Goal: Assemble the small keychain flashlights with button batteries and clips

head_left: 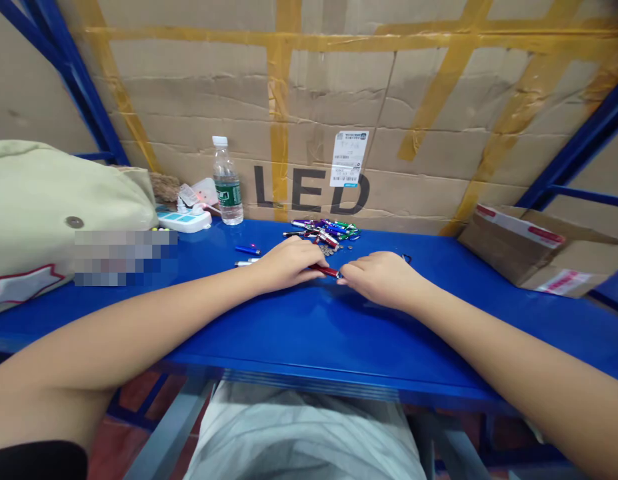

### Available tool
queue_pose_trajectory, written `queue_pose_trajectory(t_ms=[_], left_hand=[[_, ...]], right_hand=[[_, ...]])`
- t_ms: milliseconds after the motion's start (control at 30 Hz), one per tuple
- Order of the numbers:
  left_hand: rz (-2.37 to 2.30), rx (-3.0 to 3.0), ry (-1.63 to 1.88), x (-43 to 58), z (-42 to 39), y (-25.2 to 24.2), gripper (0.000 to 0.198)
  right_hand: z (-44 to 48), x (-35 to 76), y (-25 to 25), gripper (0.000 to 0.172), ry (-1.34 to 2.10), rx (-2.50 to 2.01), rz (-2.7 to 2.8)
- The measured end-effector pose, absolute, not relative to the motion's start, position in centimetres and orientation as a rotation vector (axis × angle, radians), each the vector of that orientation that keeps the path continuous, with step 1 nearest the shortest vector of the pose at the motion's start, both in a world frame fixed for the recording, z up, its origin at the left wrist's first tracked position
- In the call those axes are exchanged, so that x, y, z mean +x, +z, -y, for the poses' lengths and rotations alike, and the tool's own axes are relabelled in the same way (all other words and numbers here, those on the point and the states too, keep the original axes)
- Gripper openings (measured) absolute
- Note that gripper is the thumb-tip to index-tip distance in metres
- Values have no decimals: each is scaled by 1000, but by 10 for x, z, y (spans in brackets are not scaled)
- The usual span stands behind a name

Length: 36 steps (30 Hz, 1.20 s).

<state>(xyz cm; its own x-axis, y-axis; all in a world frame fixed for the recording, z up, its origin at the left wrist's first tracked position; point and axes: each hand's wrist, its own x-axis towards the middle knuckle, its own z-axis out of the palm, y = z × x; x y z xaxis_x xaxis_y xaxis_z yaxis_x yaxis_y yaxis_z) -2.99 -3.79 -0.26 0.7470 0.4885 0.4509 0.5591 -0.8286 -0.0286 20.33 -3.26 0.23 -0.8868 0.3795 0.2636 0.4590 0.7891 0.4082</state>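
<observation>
Tube (329, 271), pinched by left hand (291, 261) and right hand (376, 277) toward back edge of the desk (299, 333), risked dropping if either grip loosened.

The red tube (329, 271) and heaped tubes (333, 231) near the table's (299, 327) back edge look like glossy metal; the tabletop gleams smoothly. Toward its left edge, the bag (49, 190) is matt cloth; the bottle (227, 180) is clear plastic.
</observation>
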Motion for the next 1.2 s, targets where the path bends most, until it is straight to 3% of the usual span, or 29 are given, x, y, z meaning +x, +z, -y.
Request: queue_pose_trajectory(t_ms=[533, 633, 867, 1200], left_hand=[[865, -2692, -698, -31, 39, -4, 18], [872, -2670, -700, -30, 40, -4, 19], [910, -2524, -749, -28, 41, -5, 26], [833, -2423, -802, -26, 42, -3, 21]], right_hand=[[40, 196, 6, 41, -521, -958, 2799], [38, 194, 4, 39, -315, -946, 2751], [41, 191, 6, 42, 735, -921, 2385], [39, 190, 8, 40, 829, -927, 2354]])
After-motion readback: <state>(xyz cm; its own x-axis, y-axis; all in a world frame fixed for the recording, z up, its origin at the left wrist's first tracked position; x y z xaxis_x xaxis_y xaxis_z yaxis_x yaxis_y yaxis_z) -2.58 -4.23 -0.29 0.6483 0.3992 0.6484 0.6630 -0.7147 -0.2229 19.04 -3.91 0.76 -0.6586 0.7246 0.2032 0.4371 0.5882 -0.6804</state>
